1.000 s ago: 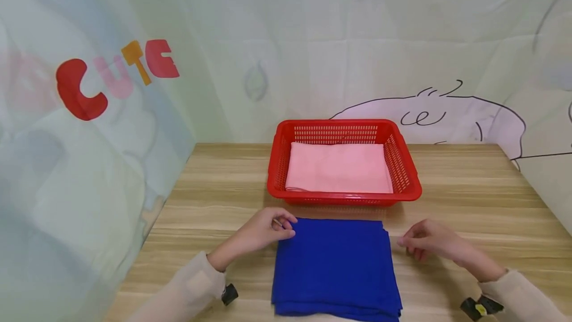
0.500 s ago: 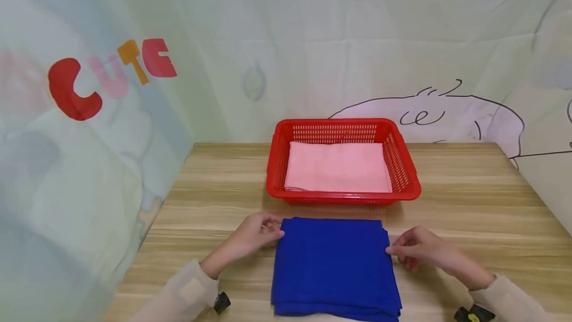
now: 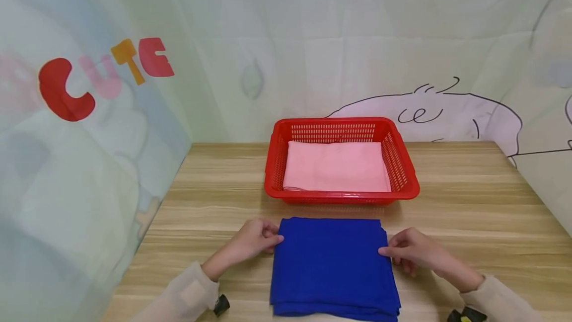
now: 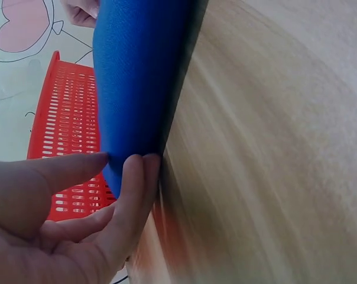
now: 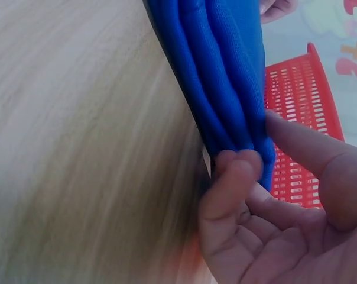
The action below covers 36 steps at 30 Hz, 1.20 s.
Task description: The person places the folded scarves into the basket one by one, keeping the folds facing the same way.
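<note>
A folded blue cloth (image 3: 332,267) lies flat on the table, with stacked layers showing along its side in the right wrist view. At its far left corner my left hand (image 3: 250,240) pinches the edge, thumb (image 4: 78,168) on the top face and fingertips (image 4: 134,171) against the side near the tabletop. My right hand (image 3: 415,250) holds the opposite edge near the far right corner. Its thumb (image 5: 302,139) touches the top, and its curled fingers (image 5: 231,177) are at the lower layers.
Just beyond the cloth stands a red plastic basket (image 3: 341,195) holding a folded pink cloth (image 3: 335,165). The wood-grain table (image 3: 469,193) extends to both sides. A printed curtain (image 3: 223,63) hangs behind and at the left.
My right hand has moved left from beside the blue cloth onto its right edge. My left hand has shifted slightly left and down along the far left corner. The cloth stays in place.
</note>
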Tool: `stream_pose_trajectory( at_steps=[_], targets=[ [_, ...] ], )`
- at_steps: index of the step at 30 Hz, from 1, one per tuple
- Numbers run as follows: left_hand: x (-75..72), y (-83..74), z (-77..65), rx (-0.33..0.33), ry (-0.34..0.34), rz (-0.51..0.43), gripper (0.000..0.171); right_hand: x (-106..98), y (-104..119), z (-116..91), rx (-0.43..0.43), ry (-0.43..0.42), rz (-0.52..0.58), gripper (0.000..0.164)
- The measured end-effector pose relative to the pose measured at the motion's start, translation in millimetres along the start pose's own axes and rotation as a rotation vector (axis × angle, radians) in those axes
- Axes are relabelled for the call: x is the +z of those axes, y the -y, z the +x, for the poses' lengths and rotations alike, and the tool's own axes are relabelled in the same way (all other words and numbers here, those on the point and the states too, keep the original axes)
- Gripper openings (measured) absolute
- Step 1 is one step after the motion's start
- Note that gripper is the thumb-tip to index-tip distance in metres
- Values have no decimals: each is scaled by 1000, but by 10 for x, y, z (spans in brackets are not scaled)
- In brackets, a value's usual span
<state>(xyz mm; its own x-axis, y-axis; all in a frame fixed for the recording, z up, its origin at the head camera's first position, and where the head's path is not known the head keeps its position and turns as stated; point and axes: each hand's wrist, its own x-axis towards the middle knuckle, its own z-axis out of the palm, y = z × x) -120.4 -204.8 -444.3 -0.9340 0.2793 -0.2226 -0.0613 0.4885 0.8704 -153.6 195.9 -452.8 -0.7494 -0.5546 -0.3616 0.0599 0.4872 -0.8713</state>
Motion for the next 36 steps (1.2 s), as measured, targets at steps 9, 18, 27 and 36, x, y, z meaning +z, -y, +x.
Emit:
stream_pose_trajectory(
  at_steps=[9, 18, 27, 36],
  targets=[
    [9, 2, 9, -35, 10, -57, 30, 77, 17, 17, 14, -31, 2, 29],
    [11, 15, 22, -59, 23, -76, 27, 94, 37, 38, -50, -47, -10, 27],
    [7, 15, 30, -80, 39, -95, 28, 127, 54, 41, -89, -108, -72, 28],
    [13, -18, 2, -101, 43, -99, 30, 106, 54, 8, 7, -78, 123, 23]
  ],
)
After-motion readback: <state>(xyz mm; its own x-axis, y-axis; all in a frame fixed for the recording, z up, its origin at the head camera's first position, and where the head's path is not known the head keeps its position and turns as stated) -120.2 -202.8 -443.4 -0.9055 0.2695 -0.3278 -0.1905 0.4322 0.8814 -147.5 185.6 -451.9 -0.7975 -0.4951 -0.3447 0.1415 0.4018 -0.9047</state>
